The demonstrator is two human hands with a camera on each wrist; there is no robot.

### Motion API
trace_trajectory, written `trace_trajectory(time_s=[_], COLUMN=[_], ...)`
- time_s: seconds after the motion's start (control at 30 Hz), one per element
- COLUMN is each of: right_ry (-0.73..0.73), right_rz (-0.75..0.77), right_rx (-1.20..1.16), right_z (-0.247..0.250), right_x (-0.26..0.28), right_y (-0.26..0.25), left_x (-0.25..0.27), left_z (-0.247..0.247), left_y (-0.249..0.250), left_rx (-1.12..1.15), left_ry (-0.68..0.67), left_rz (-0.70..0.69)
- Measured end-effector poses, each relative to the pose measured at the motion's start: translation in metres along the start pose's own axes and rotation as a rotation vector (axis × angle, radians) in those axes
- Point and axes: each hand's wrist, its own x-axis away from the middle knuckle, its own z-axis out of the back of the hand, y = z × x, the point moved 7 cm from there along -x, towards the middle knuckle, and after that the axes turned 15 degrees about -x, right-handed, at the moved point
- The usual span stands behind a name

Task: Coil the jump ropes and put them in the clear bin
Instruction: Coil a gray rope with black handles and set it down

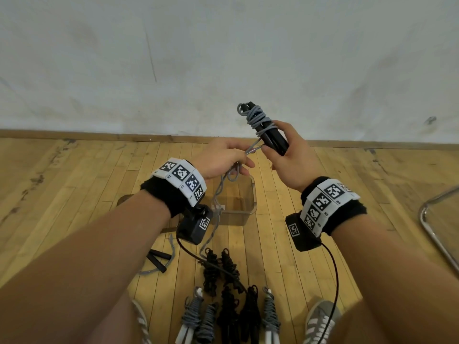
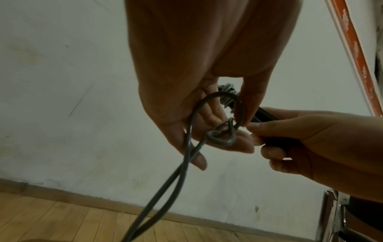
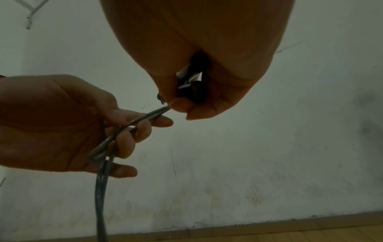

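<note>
On the wooden floor (image 1: 74, 184), toward its left side, a loose grey rope with black handles (image 1: 159, 259) is lying uncoiled, and just right of it a row of already wrapped ropes (image 1: 228, 309) is waiting by the person's shoes. Above these, the left hand (image 1: 223, 157) is pinching a doubled length of the grey cord (image 2: 221, 135) between thumb and fingers, with a small loop showing at the fingertips and the slack hanging down toward the clear bin (image 1: 250, 209), which is sitting on the floor under the hands and looks empty. To the right, the right hand (image 1: 290, 157) is gripping the paired black handles (image 1: 273, 140), their upper ends already wound with several turns of cord. The cord looks light, limp and fairly smooth, so turns may slip unless kept taut; the stiff handles seem the safest place to hold the bundle.
</note>
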Motion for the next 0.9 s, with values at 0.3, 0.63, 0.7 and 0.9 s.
trace_trajectory(time_s=[0.3,0.63,0.7,0.9], right_ry=[-0.042,-0.127,-0.103,-0.051], right_rz=[-0.072,-0.021,-0.034,-0.093], right_rx=[-0.064,0.026,-0.01,-0.206], right_z=[-0.01,-0.024,-0.022,-0.013], right_x=[-0.002,0.0,0.0,0.003], right_y=[0.01,0.01,0.008,-0.001], left_x=[-0.001,-0.001,-0.002,-0.003], left_z=[0.001,0.0,0.002,0.005], left_y=[-0.004,0.002,0.002,-0.001], left_rx=[0.121,0.115,0.113,0.154], left_ry=[0.009,0.269,0.29,0.349], left_rz=[0.054,0.009,0.009,0.011])
